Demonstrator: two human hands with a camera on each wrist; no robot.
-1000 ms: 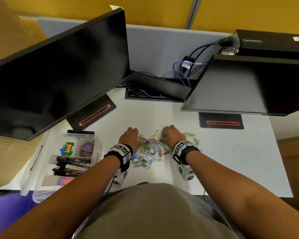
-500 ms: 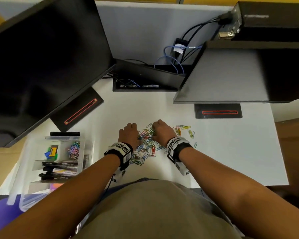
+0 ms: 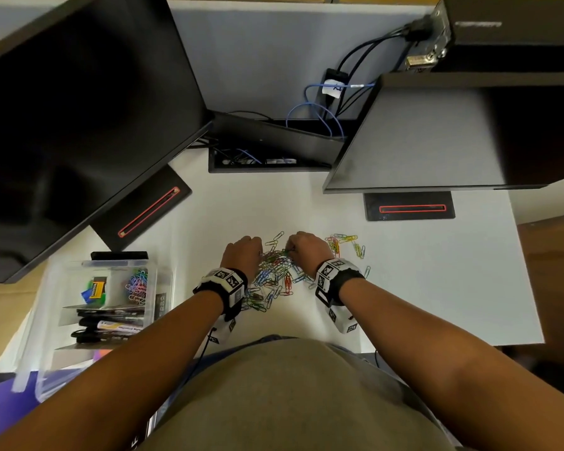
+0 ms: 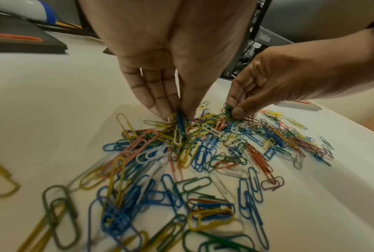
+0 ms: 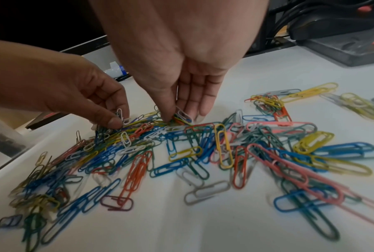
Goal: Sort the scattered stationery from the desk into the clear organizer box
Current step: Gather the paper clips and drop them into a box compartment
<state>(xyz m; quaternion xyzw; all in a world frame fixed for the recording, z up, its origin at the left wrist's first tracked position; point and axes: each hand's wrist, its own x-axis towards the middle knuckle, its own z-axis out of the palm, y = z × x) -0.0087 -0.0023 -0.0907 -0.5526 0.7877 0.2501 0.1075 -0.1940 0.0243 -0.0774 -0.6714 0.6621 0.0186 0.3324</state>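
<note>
Both hands have drawn closer together over the clips since a second ago, raking the spread into a tighter heap between them. Left hand (image 3: 241,253) and right hand (image 3: 308,250) sit knuckles-up at the far side of the clips (image 3: 274,271), near each other but not touching, fingertips down in the pile. From the left wrist view the left hand (image 4: 171,81) pinches a few clips between thumb and fingers (image 4: 160,102), and the right hand (image 4: 268,85) does the same with a small dark-green bunch. The right wrist view agrees: the right hand (image 5: 181,76) is nipped on clips at its fingertips, the left hand (image 5: 74,92) likewise.

The heap lies on the tabletop (image 3: 420,281) toward its near edge, about midway along it, with a small stray cluster (yellows and greens mostly) just to the right of the right hand. The clips point every way, so the pile has no long axis to speak of.

What the coming move likely turns on is the box (image 3: 62,320): it stands at the near left corner of the tabletop, well apart from the heap, so the clips must travel left. The left hand is the nearer one. The far right compartment of the box already holds clips, which looks like the place for these.
</note>
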